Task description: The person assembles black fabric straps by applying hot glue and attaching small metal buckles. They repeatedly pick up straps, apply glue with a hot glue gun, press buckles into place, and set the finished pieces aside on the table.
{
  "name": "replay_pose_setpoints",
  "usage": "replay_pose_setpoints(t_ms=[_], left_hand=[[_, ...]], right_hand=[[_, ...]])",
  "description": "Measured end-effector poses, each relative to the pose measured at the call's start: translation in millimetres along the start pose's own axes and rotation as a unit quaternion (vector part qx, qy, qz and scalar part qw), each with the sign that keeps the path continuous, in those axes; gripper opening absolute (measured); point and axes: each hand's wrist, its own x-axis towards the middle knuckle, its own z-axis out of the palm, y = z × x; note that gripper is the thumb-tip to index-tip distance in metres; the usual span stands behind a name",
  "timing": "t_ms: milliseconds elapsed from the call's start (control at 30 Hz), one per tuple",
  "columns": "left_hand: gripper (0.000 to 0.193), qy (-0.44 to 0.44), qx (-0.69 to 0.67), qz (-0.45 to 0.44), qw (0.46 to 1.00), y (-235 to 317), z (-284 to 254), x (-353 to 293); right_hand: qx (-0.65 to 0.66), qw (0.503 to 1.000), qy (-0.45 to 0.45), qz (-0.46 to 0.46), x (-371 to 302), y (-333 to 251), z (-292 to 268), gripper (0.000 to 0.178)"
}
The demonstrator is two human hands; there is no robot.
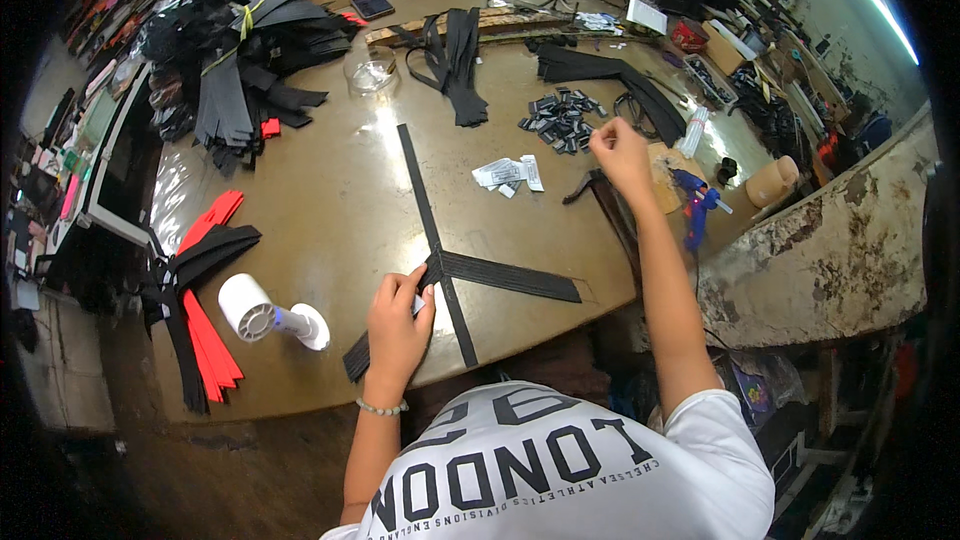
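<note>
My left hand [398,328] rests near the table's front edge, its thumb and fingertips closed on a bundle of flat black straps [510,276] laid in a bent shape. Between thumb and finger a small white label [418,304] shows. A long narrow black strip [415,180] passes across the bundle's bend. Raised over the table's right side, my right hand [622,158] has its fingertips pinched together; whatever is in them is too small to make out. Close to it lies a pile of small black and grey pieces [563,120]. White printed labels [508,174] lie left of that hand.
A white handheld fan [247,308] stands at the left, beside red straps [203,340]. Black strap bundles [460,65] lie farther back, near a phone [371,5]. On the right are a blue glue gun [694,202] and a tan roll [773,181].
</note>
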Motion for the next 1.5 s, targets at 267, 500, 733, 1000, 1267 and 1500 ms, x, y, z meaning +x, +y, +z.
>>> replay_pose_setpoints(t_ms=[267, 500, 733, 1000, 1267, 1500], left_hand=[[0.026, 0.037, -0.087, -0.016, 0.995, 9.3, -11.3, -10.1], [0.02, -0.026, -0.207, -0.137, 0.968, 25.3, -12.1, -13.0], [0.016, 0.017, -0.08, -0.081, 0.993, 6.3, 2.0, 12.4], [0.022, 0.034, -0.09, -0.114, 0.989, 3.8, 8.7, 12.5], [0.022, 0.027, -0.103, -0.124, 0.987, 4.8, 10.3, 9.2], [0.018, 0.051, -0.117, -0.086, 0.988, 0.0, 10.1, 4.5]], right_hand=[[0.382, 0.867, -0.291, 0.133, -147.3, -102.7, 4.2, 0.018], [0.477, 0.789, -0.356, 0.152, -189.8, -128.5, 31.9, 0.027], [0.306, 0.897, -0.305, 0.092, -177.9, -108.0, 32.0, 0.02], [0.247, 0.897, -0.355, -0.09, -175.4, -109.4, 18.0, 0.026], [0.102, 0.847, -0.394, -0.342, -208.4, -114.7, -2.2, 0.048], [0.148, 0.852, -0.35, -0.361, -181.2, -109.2, 28.1, 0.029]])
